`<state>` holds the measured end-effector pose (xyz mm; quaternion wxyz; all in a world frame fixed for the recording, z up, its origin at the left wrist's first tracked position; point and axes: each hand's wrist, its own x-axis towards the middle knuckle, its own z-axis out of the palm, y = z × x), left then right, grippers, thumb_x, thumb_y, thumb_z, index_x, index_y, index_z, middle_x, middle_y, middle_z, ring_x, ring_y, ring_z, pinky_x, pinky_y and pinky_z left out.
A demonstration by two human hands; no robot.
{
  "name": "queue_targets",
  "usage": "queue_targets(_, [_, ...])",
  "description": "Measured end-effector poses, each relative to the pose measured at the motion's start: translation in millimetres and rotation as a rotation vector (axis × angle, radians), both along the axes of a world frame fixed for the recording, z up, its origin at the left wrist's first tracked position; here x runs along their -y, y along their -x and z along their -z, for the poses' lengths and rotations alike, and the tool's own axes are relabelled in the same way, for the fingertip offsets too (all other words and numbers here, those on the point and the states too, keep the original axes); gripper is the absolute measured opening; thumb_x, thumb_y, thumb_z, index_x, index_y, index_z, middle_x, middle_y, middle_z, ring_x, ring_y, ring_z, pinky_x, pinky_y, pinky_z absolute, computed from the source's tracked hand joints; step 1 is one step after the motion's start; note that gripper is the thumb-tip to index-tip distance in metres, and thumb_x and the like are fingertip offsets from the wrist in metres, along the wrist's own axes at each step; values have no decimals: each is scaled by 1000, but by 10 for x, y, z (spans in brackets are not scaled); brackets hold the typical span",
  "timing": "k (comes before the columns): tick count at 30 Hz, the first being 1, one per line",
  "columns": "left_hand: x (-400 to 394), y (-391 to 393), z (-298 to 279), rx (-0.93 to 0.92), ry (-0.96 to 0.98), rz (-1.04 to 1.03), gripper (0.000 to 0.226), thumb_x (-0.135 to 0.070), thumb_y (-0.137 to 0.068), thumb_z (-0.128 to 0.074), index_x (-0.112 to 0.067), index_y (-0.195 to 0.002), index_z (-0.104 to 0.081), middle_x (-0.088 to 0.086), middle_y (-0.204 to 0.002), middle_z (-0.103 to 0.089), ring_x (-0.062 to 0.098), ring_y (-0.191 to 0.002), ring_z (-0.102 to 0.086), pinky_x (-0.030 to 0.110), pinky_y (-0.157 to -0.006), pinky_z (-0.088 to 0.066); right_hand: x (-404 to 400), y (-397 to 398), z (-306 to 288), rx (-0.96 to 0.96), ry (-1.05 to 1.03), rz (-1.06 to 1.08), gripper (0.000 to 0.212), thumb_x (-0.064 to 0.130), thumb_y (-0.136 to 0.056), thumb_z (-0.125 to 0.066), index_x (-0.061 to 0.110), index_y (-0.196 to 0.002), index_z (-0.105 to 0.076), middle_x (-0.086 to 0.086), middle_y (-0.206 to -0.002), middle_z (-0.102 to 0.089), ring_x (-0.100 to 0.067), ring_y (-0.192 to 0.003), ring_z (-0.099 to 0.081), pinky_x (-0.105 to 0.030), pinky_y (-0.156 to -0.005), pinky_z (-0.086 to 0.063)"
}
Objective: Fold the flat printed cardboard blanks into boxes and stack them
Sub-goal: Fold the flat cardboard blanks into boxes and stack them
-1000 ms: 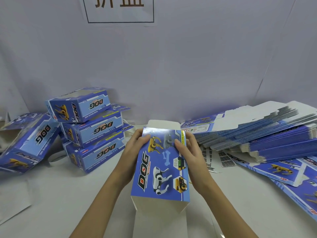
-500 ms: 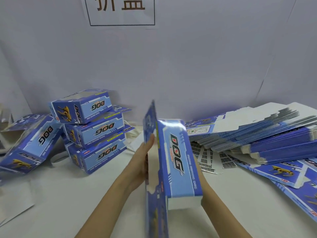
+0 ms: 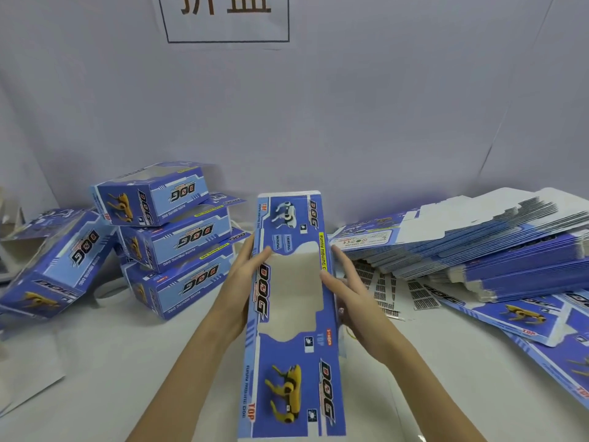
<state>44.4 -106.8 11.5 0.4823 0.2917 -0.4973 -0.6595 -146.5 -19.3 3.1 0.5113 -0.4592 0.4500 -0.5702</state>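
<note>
- Half-formed box (image 3: 291, 314): the landmark, held above the table (image 3: 159, 378) at centre, window panel up, long axis running away from the person; end flaps appear unclosed.
- Left hand (image 3: 245, 282): on the box's left edge, fingers fairly straight along the side, thumb over the window rim.
- Right hand (image 3: 350, 295): on the box's right edge, fingers extended along the wall, thumb at the window rim.
- Risk: the hold looks light, so squeezing near the cut-out could buckle the thin window frame, or the sleeve could collapse back flat.
- Stack of folded boxes (image 3: 178, 237): left of the held box, three high; their windows show nothing inside.
- Leaning box (image 3: 60, 263): further left, tilted; could slide.
- Pile of flat blanks (image 3: 478, 244): right of the held box, fanned and liable to slip.
</note>
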Motion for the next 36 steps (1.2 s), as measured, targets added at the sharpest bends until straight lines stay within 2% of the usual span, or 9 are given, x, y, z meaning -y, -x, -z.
queue_targets(4, [-18,-16,-22,81,83,1,30,-31,-98,-65,-45,-125,-67,5,-118,-76,24,-97,-77,29,-71,-62,16,-37,5,-46,102,36,64,38,-102,-61,46,-159,-32,10,-150,-59,-14,-124,-69,-40,-92,-63])
queue_targets(10, [-116,109,35,77,129,129,34,-31,-94,-65,-48,-123,-65,5,-128,-73,30,-108,-75,34,-77,-63,0,-19,-4,-64,187,183,47,40,-91,-73,31,-135,-59,7,-125,-75,-20,-114,-74,-33,-82,-64])
queue_targets(17, [-33,113,25,103,121,132,41,-27,-84,-68,-44,-122,-64,-1,-109,-79,21,-91,-79,25,-67,-61,-10,32,-66,-107,163,188,55,44,-86,-79,41,-131,-47,0,-133,-61,-30,-113,-72,-50,-86,-65])
queue_targets(24, [-34,72,72,82,170,-64,46,-38,-86,-70,-39,-130,-55,4,-127,-71,35,-111,-72,52,-93,-58,-26,-16,-2,-303,224,140,72,50,-92,-68,55,-153,-30,18,-153,-45,-1,-124,-63,-25,-95,-57])
queue_targets(27, [-45,65,42,7,104,-69,55,-68,-89,-60,-38,-135,-62,6,-137,-67,26,-118,-71,44,-91,-60,-34,-49,21,-354,158,111,68,50,-95,-68,55,-153,-32,16,-145,-54,6,-108,-67,-18,-79,-57])
queue_targets(30, [-43,19,-20,-34,22,-43,89,-93,-64,-65,-42,-137,-59,1,-154,-54,21,-133,-61,43,-102,-55,12,-55,23,34,113,103,44,34,-106,-60,41,-148,-48,3,-139,-67,-12,-110,-74,-27,-76,-61])
queue_targets(32, [-61,26,-16,41,-87,58,94,-82,-63,-77,-32,-141,-60,13,-150,-57,29,-128,-63,51,-111,-49,42,-61,7,229,41,43,32,31,-106,-54,26,-138,-57,0,-122,-77,-15,-101,-77,-26,-72,-61])
queue_targets(34, [-112,87,38,126,-114,195,86,-71,-74,-78,-27,-144,-57,22,-141,-61,33,-121,-66,53,-107,-51,33,-94,-15,137,22,-16,19,26,-101,-53,15,-114,-61,2,-87,-79,-7,-74,-75,-22,-64,-58])
queue_targets(36, [-124,135,88,92,-133,203,75,-59,-82,-81,-27,-145,-53,16,-133,-69,32,-120,-69,47,-94,-60,62,-77,33,39,15,50,14,14,-107,-48,18,-100,-59,1,-81,-68,-3,-66,-68,-23,-67,-54])
